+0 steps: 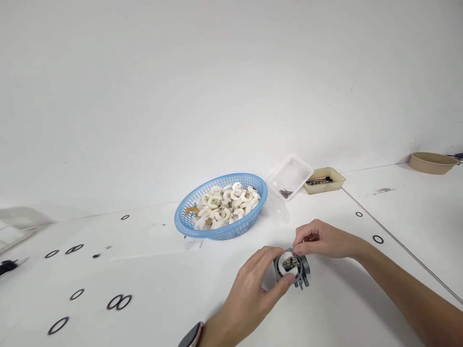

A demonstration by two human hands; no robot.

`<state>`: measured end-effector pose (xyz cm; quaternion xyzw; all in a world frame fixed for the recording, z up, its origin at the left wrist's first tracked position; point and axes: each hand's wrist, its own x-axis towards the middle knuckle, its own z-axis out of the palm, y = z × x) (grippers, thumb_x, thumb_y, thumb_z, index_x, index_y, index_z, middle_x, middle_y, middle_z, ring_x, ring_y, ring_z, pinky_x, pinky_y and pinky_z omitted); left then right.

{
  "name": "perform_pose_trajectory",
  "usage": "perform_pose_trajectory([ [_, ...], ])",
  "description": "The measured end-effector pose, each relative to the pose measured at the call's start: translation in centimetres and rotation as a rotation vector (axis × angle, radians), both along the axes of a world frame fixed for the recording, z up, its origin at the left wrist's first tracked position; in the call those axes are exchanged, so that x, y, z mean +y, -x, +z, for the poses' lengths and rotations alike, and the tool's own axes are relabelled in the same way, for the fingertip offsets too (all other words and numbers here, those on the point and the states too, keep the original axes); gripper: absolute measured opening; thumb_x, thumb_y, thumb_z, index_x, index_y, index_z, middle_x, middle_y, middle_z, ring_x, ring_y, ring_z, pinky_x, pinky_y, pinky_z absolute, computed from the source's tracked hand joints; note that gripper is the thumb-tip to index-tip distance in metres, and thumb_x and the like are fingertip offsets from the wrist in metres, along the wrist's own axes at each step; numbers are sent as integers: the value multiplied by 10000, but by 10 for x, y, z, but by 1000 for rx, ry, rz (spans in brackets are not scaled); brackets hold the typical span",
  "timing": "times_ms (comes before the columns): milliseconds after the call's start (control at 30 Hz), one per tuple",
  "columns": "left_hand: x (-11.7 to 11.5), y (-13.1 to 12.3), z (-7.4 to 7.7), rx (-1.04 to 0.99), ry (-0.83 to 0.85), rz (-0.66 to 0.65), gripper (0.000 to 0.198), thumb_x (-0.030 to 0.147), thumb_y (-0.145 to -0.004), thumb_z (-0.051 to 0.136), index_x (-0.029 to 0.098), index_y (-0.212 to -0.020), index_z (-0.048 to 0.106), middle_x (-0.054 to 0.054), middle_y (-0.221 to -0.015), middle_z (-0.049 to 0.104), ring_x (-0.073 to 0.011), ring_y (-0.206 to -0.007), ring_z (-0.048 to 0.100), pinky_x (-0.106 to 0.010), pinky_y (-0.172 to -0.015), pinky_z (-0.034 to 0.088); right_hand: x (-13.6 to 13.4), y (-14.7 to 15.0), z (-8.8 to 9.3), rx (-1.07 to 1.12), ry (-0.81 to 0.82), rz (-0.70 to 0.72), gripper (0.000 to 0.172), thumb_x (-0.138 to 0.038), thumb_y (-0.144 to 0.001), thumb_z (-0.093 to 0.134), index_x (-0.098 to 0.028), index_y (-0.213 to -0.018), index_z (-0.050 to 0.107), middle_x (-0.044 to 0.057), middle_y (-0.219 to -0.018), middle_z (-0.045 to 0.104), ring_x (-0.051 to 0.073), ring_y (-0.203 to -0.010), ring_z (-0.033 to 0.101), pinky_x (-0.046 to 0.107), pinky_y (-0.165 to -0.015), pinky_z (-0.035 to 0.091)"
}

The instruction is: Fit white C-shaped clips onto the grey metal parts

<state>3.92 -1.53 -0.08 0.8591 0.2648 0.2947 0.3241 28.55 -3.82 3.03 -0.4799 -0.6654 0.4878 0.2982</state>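
Observation:
A grey metal carburetor [303, 266] lies on the white table with its bowl side up, and a white C-shaped float [288, 271] sits in it around brass parts. My left hand [257, 284] grips the carburetor from the left, thumb and fingers on either side of the rim. At the carburetor's upper right edge, my right hand [318, 239] has thumb and index finger pinched together by the float's hinge end. Whatever lies between those fingertips is too small or hidden to make out.
Behind the hands stands a blue basket [184, 226] piled with white floats. To its right are a white tray [294, 168] with small metal pins and a cream tray [325, 189] with small parts. Black rubber rings [58, 325] lie about. A thin rod [398, 242] crosses the right side; a tan bowl [430, 166] stands beyond.

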Motion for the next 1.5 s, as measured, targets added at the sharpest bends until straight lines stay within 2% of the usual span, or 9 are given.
perform_pose_trajectory([
  [167,-1,1,0,1,19,-16,208,322,-975,618,278,-1177,602,-12,-1071,685,-206,-962,659,-324,-858,541,-1,1,4,-5,0,2,221,-410,-890,705,-201,-868,773,0,-751,599,134,-663,444,291,-607,331],
  [300,-1,1,0,-7,14,-19,209,319,-975,617,278,-1180,601,-12,-1069,686,-205,-957,653,-320,-851,534,-2,0,10,-31,23,15,152,-348,-842,735,-207,-900,730,-52,-626,492,122,-605,399,270,-563,310],
  [367,-1,1,0,-11,8,-21,208,315,-974,618,281,-1179,600,-8,-1065,686,-201,-951,651,-310,-832,532,-4,-1,14,-67,52,28,194,-338,-792,781,-214,-917,697,-70,-619,443,120,-603,396,259,-553,315],
  [533,0,1,1,-6,7,-24,199,313,-969,621,280,-1165,609,-4,-1057,691,-196,-944,653,-297,-805,531,-7,2,16,-114,93,52,297,-284,-697,829,-233,-918,637,-64,-719,458,125,-665,416,252,-580,356],
  [667,-1,0,4,2,19,-22,196,325,-972,605,270,-1160,616,-23,-1061,696,-211,-951,657,-310,-811,536,-8,5,16,-145,90,49,269,-271,-706,809,-241,-894,620,-78,-657,392,131,-657,396,257,-574,331],
  [1200,-1,-1,3,-9,32,-26,194,308,-966,610,270,-1156,614,-14,-1057,690,-202,-950,655,-310,-828,532,-7,6,15,-151,87,55,253,-286,-724,800,-242,-894,618,-74,-659,382,133,-650,397,258,-570,328],
  [1300,-1,-1,4,2,32,-24,187,316,-968,603,267,-1149,618,-16,-1053,692,-202,-939,658,-307,-810,536,-9,4,18,-188,72,51,338,-306,-716,820,-253,-976,610,-48,-769,455,144,-711,422,263,-607,365],
  [1400,-2,1,6,16,20,-8,194,346,-968,595,263,-1141,622,-28,-1058,702,-217,-940,664,-322,-806,545,-11,5,19,-248,16,22,501,-349,-685,866,-285,-1109,606,7,-1047,544,193,-912,485,309,-762,436],
  [1500,0,4,8,-6,-2,26,241,399,-996,556,263,-1186,614,-48,-1096,712,-235,-984,669,-340,-824,555,-13,8,19,-282,15,46,653,-378,-644,904,-321,-1212,587,19,-1264,528,243,-1093,493,349,-883,444],
])
